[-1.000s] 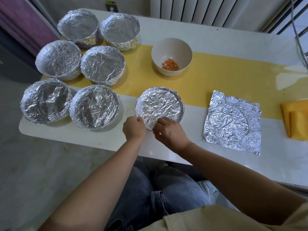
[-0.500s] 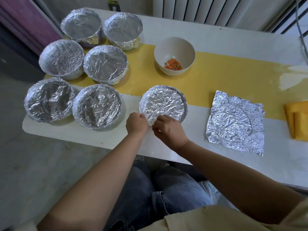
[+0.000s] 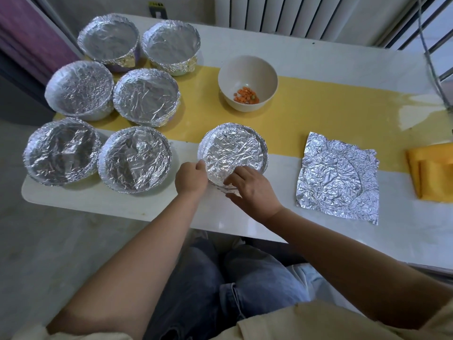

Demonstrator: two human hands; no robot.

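The white table (image 3: 318,60) with its yellow stripe fills my view. On its left, six foil-lined bowls (image 3: 145,96) stand in pairs. Over on the right a loose foil sheet (image 3: 338,177) lies flat and crumpled, with a yellow cloth (image 3: 434,173) beyond it. The foil-covered dish (image 3: 232,150) I'm working on sits at the near middle of the table, near the closest lined bowl. A white bowl (image 3: 247,79) with diced carrot stands behind it.

My left hand (image 3: 191,177) has its fingers curled, pinching the foil at the dish's near-left rim. My right hand (image 3: 252,190) has its fingers bent over the near rim with the thumb underneath, nipping the foil edge.

Now the risks, as I judge them. Foil this thin tears if I pull rather than fold. With both hands squeezing the same side, the far edge could tip up, or the dish could slide toward the near table edge. A slack crimp would simply spring back open.
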